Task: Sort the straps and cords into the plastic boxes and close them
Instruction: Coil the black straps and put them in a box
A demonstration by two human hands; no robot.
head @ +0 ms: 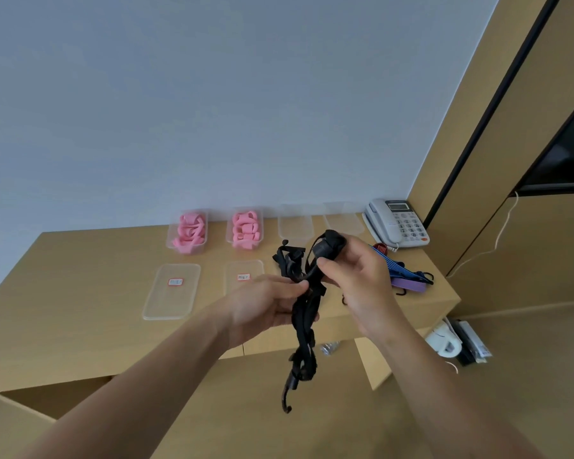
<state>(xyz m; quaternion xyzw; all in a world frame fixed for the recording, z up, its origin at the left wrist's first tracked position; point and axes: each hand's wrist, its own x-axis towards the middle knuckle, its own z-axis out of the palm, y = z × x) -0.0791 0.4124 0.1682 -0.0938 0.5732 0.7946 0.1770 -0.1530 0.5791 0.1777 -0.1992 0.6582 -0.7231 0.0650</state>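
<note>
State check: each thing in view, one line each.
left hand: pinches the black straps
right hand: grip round the bundle's top
black straps: tangled, held above the desk
pink-filled boxes: two, open, full
empty boxes: two, open
lids: off, flat on the desk
blue and purple cords: unsorted, on the desk
phone: handset on its cradle

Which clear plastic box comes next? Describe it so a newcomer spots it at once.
Start at the white desk telephone at the back right of the wooden tabletop. Four clear boxes line the wall beside it. Take the empty clear plastic box third from the left, right beside the second box of pink straps.
</note>
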